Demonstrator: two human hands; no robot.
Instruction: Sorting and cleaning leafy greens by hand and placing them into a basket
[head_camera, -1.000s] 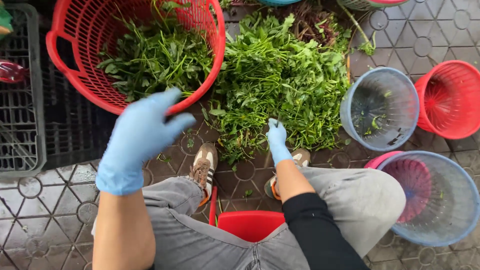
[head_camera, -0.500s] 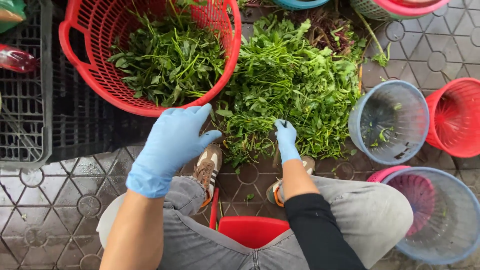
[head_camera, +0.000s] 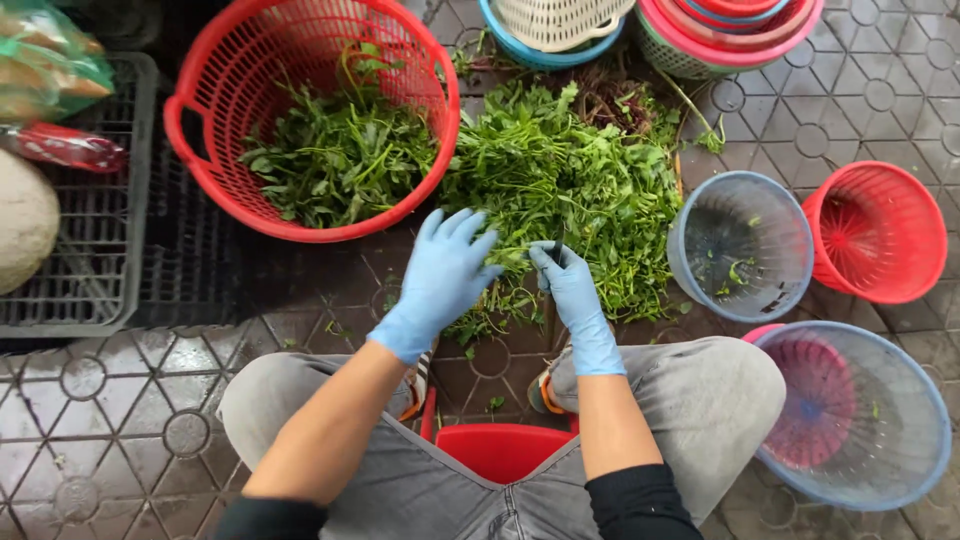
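**Two gloved hands meeting at the near edge of a pile of leafy greens**

The fingers of the left hand, in a pale blue glove, are spreading open and reaching over the near edge of the pile of greens, their tips resting on or just above the leaves. The right hand, also gloved in blue, is curling its fingers closed and pinching a thin green stem between thumb and fingertips, just to the right of the left hand. The two hands are sitting close together, almost touching.

The pile of greens is lying loose on the patterned floor tiles, straight ahead of the seated person and a little to the right. Both bare forearms are stretching out over grey-trousered knees, and a red stool is showing between the legs at the near edge.

To the far left of the pile, a large red basket is holding more cut greens. To the right, a grey-blue colander is holding a few leaf scraps, with an empty red basket beside it. Nearer on the right, another grey-blue colander is sitting over a pink basket. Stacked baskets are standing at the far edge, and a black crate is lying at the far left.
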